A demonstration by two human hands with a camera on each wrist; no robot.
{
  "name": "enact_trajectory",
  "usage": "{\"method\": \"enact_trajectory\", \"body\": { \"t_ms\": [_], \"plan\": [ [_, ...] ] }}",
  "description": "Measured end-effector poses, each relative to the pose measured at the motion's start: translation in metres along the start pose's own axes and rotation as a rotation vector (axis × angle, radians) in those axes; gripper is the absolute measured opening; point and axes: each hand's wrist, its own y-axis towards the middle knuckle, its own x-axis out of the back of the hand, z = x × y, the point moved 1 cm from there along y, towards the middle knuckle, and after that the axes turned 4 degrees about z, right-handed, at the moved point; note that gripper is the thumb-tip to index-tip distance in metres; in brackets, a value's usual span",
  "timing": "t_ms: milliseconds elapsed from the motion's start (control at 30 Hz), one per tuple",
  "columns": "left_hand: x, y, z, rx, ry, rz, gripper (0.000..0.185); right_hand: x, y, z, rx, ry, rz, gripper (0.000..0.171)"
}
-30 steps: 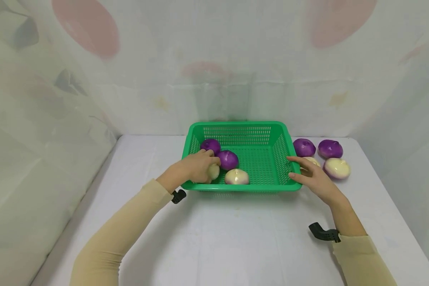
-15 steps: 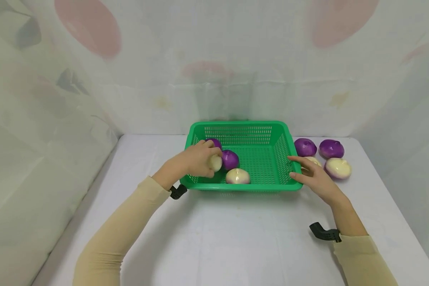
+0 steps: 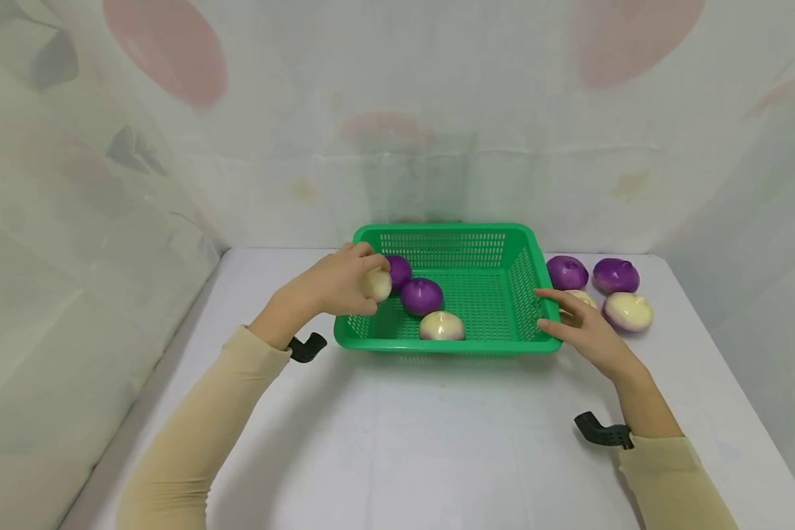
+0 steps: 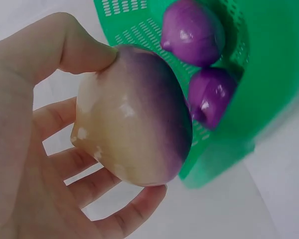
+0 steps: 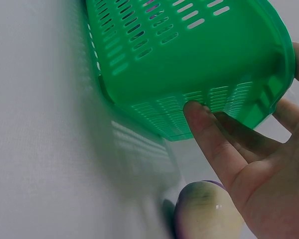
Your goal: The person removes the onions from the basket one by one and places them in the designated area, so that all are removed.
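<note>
Fingers and thumb of the left hand curl round a pale onion, cream with a purple cap, holding it up off the mesh at the left wall of the green basket. Just beyond those fingers, inside the basket, lie two purple onions, and nearer the front rim a second pale onion. The right hand rests with straight, spread fingers against the basket's right outer wall, holding nothing. Beside and behind that hand, on the white tabletop, sit four more onions, one touching the palm.
</note>
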Motion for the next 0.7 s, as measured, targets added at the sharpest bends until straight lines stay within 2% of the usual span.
{"method": "enact_trajectory", "body": {
  "t_ms": [400,700],
  "plan": [
    [0.015,-0.019,0.026,0.07,-0.029,-0.065,0.056,0.0,0.0,-0.001,0.015,-0.003,-0.001,0.058],
    [0.02,-0.027,0.048,0.12,-0.005,-0.076,0.059,0.0,0.0,0.0,-0.004,-0.003,-0.003,0.059]
  ]
}}
